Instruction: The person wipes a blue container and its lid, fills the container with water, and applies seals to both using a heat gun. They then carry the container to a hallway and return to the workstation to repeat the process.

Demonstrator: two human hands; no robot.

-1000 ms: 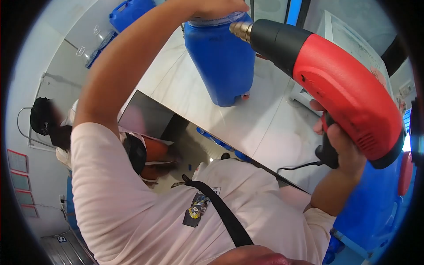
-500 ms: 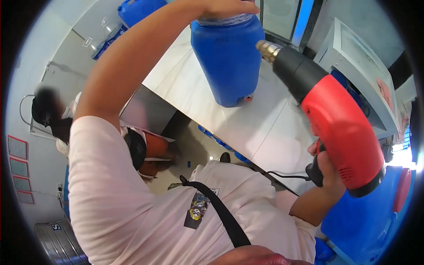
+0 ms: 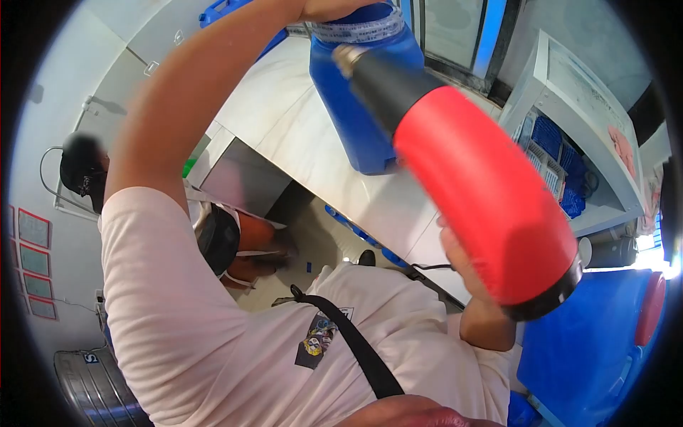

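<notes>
A tall blue plastic water container [image 3: 334, 89] stands on the white tiled counter. Around its neck is a clear printed plastic band [image 3: 363, 30]. My left hand [image 3: 334, 8] is at the container's mouth, its fingers mostly cut off by the top edge, so I cannot see how they grip. In my right hand [image 3: 461, 265] is a red and black heat gun [image 3: 487, 192], held by the handle, which the body largely hides. Its metal nozzle [image 3: 346, 60] points at the container just below the band, in front of the blue wall; the gap cannot be judged.
The counter [image 3: 284, 107] runs diagonally under the container. A white shelf unit [image 3: 562, 92] with blue and white baskets stands at right. Below it is a large blue container [image 3: 583, 341]. Another person [image 3: 220, 238] is at left, beyond my left arm. The heat gun's cord [image 3: 432, 267] trails behind my wrist.
The heat gun has swung left and its nozzle has come across the front of the container's upper part. My left hand has shifted left along the mouth, uncovering the opening and the band.
</notes>
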